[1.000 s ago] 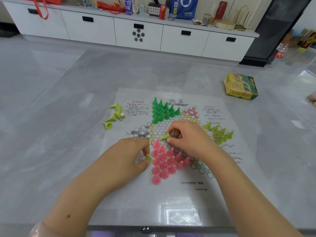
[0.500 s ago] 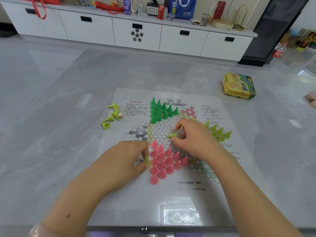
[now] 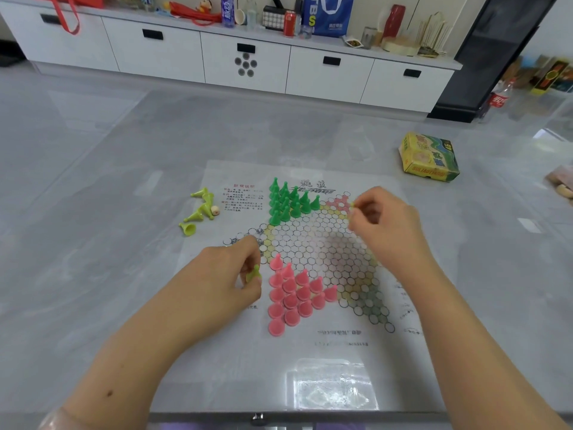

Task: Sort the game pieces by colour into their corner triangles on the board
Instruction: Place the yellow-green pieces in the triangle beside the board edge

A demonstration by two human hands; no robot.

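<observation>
A paper Chinese-checkers board (image 3: 310,243) lies flat on the grey table. Dark green pieces (image 3: 288,203) fill its far-left triangle, and pink pieces (image 3: 294,296) fill the near-left triangle. My left hand (image 3: 229,274) rests left of the pink group, pinching a yellow-green piece (image 3: 255,273). My right hand (image 3: 384,225) is over the board's right side, fingers closed on a small yellow-green piece (image 3: 353,206) beside the pink-printed far triangle (image 3: 339,203). This hand hides the yellow-green pieces on the right triangle. Several yellow-green pieces (image 3: 200,211) lie off the board to the left.
A yellow-green cardboard box (image 3: 429,158) sits on the table at the far right. A small die (image 3: 215,210) lies among the loose pieces. A clear plastic tray (image 3: 331,386) is under the board's near edge. White cabinets (image 3: 248,57) stand beyond the table.
My right hand has carried its yellow-green piece from the board's centre up and to the right, covering the right triangle's pieces. My left hand has stayed put with its piece.
</observation>
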